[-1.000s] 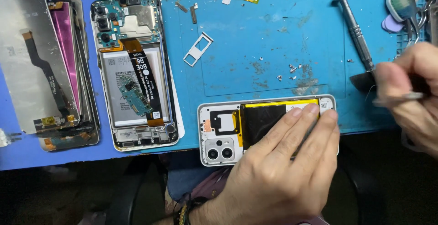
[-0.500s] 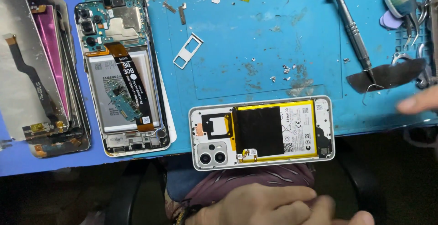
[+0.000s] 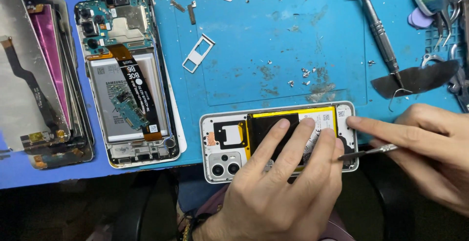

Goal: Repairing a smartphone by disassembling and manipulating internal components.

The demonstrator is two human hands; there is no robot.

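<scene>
The white phone back cover (image 3: 278, 141) is pinned flat under the spread, ungripping left hand (image 3: 281, 182), steadying it while metal tweezers (image 3: 369, 151), apparently pinched in the right hand (image 3: 430, 148), are brought to its edge.

Matt blue rubbery mat (image 3: 273, 40), scuffed and dusty; glossy white plastic phone shell (image 3: 222, 165); shiny metal tweezers (image 3: 371, 151)

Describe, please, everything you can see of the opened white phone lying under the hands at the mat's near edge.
The opened white phone lies flat and lengthwise at the near edge of the blue mat, its inside facing up. A yellow-edged black battery fills its middle, a black part sits left of that, and a camera block with two round lenses occupies the near left corner. The left hand presses fingers on the battery. The right hand touches the right end with one fingertip and holds metal tweezers against that edge.
</scene>
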